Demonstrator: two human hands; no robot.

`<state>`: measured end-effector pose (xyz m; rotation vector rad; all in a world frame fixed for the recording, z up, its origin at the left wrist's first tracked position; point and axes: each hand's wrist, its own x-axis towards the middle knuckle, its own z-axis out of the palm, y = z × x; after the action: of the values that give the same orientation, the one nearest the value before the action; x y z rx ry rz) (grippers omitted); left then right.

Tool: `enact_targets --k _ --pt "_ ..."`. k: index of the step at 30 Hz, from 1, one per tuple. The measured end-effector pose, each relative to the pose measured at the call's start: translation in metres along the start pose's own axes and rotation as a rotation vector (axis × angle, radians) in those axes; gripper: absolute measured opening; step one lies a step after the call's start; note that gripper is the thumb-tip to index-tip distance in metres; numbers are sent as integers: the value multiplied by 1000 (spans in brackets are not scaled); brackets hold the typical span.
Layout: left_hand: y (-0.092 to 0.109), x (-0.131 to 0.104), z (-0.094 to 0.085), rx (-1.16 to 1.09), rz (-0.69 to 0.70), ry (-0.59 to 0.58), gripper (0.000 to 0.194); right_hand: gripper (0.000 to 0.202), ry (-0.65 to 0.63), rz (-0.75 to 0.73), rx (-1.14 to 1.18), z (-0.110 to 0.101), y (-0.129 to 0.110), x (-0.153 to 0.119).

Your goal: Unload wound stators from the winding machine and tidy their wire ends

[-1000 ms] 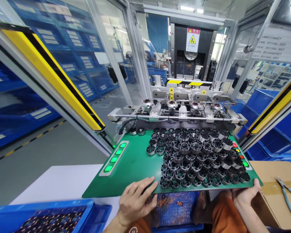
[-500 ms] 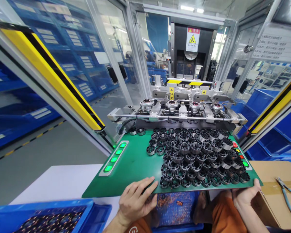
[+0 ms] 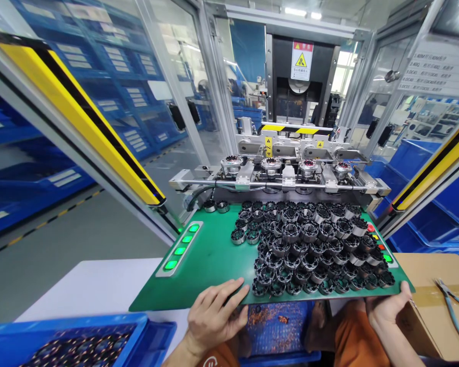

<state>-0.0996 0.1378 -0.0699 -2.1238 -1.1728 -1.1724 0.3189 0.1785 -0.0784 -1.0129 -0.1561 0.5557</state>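
Across the green desk, ring-shaped parts stand in rows, unmoved since a second ago, suggesting a pause. The left hand rests at the front edge, grip loosely open, empty; the right hand touches the corner, its closure unclear.

Bright, cool white light fills the room, coming partly from long white ceiling lamps and a pale, washed-out window at the back. White glare sits on the dark glossy panel at upper right. Wide-angle stretch slants the yellow-and-black upright bars near both edges. The blue plastic shelf bins at left look smeared; the black-and-silver toothed metal rings are sharper.
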Motion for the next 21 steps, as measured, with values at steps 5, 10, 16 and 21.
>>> enact_targets --k 5,10,16,21 --pt "0 0 0 3 -1 3 21 66 -35 35 21 -2 1 1" --pt "1 0 0 -2 -8 0 20 69 -60 48 11 -9 5 8" --pt "1 0 0 2 -4 5 19 67 -48 63 13 -8 4 7" --pt "0 -1 1 3 -11 3 20 65 -39 51 12 -7 2 6"
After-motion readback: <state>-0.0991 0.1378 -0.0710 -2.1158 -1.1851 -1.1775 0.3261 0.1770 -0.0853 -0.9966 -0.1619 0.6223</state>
